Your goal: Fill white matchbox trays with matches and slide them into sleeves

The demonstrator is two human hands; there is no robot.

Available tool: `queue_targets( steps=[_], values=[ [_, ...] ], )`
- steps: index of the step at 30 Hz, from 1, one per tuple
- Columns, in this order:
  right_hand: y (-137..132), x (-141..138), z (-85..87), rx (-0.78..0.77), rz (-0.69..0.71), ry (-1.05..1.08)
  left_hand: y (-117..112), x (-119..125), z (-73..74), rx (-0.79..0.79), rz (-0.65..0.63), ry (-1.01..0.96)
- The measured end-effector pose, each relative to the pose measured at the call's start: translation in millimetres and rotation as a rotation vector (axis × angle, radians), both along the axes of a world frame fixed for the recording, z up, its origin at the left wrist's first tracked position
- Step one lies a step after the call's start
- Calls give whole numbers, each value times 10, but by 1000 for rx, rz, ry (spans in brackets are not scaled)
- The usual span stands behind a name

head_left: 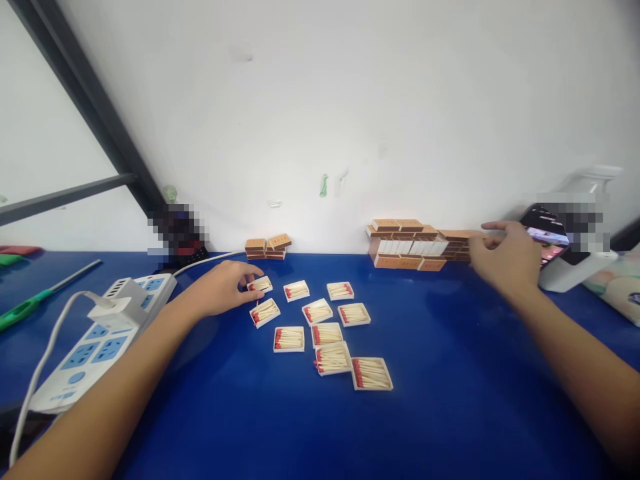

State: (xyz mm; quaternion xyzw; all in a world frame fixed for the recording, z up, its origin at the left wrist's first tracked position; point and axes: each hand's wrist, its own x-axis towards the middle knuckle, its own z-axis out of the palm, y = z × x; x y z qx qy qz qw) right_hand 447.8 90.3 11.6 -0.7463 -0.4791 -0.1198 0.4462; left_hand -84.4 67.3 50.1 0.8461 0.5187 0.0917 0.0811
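Observation:
My left hand [227, 287] pinches a small white matchbox tray [260, 285] of red-headed matches by its edges, at the left end of a spread of similar trays. Several more open trays, such as a matchbox tray [289, 339], lie on the blue table with matches in them. At the back right, my right hand [507, 257] has its curled fingers at the right end of a stack of orange-brown matchboxes [410, 263]. The fingers close around a matchbox [457, 235] on top there; part of the grip is hidden.
A smaller pile of matchboxes [265, 253] stands against the wall. On the left lie a white power strip [150, 293] with a plugged-in charger and cable, and a green-handled screwdriver [30, 307]. A phone [547, 233] leans on a white object beside my right hand.

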Motion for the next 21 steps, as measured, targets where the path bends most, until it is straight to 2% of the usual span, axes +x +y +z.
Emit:
queue_targets(
  steps=[7, 15, 18, 21],
  values=[
    [-113, -177, 135, -6, 2, 6, -100, -91, 179, -50, -174, -31],
    [-110, -191, 110, -29, -9, -24, -112, 19, 81, -61, -148, 112],
    [-111, -177, 112, -20, 2, -32, -109, 30, 105, -20, -136, 45],
    [-121, -183, 129, -8, 6, -31, -143, 54, 193, 26, -117, -59]
  ],
)
